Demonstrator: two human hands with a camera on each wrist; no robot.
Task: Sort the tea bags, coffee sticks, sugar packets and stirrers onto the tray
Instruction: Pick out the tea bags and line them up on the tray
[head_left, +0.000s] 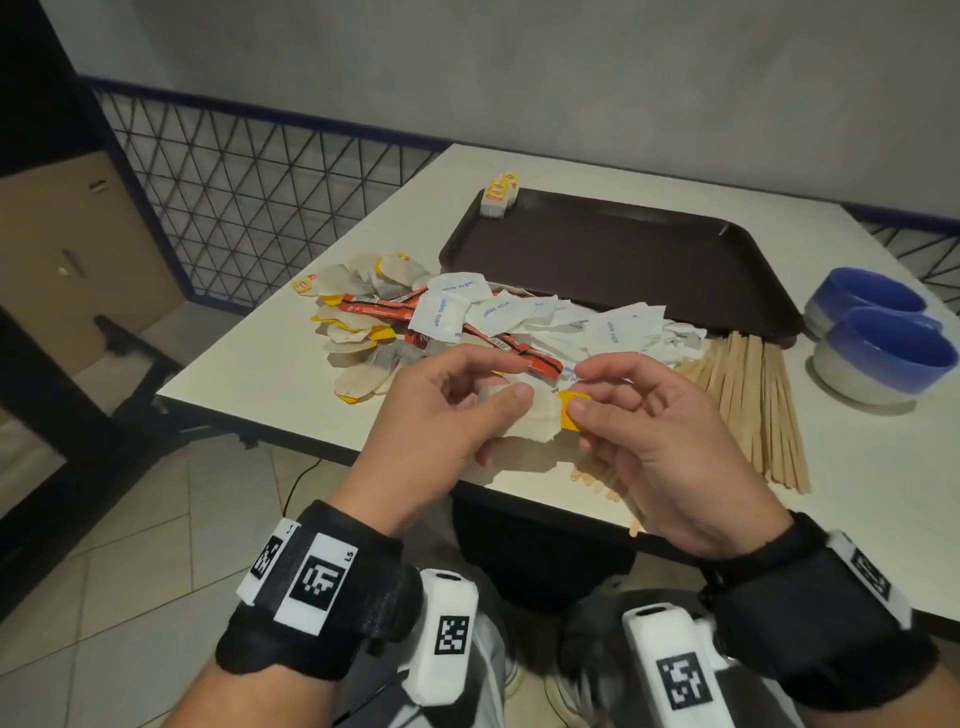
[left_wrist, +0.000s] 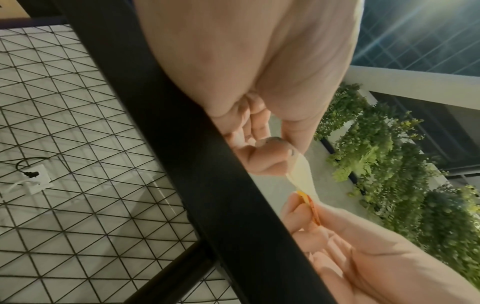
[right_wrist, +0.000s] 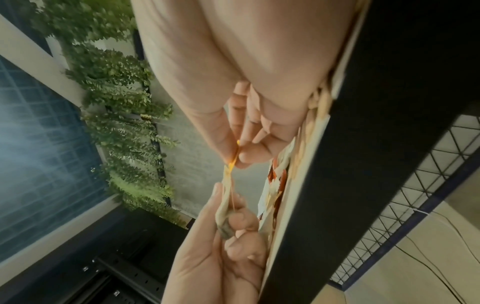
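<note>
- a person's left hand (head_left: 447, 410) pinches a pale, flat paper tea bag (head_left: 535, 415) between curled thumb and forefinger, above the near edge of the white table (head_left: 291, 364); the remaining fingers fold loosely underneath.
- the right hand (head_left: 644, 431) nips the bag's small yellow paper tag (head_left: 574, 410) between thumb and forefinger, just beside the bag, its other fingers curled and free.
- the risk, judged from here: the thin string (right_wrist: 232, 195) joining tag and bag looks short and taut, so a hard pull apart could snap it or tear the soft paper and spill the leaves.
- the bag hangs at the table's edge; a slipped pinch would likely drop it to the tiled floor (head_left: 156, 571).
- the bag looks limp and slightly creased, with a dark clump of tea showing through one end in the wrist views.
- the dark brown rectangular plastic tray (head_left: 623, 260) lies well beyond the hands, bare apart from a small stack of tea bags (head_left: 498, 200) at its far left corner.
- between hands and tray sprawls a mixed heap: more tea bags (head_left: 358, 322), red coffee sticks (head_left: 374, 306), white sugar packets (head_left: 447, 312).
- pale wooden stirrers (head_left: 748, 395) fan out to the right, some overhanging the table's near edge; reaching over could knock them off.
</note>
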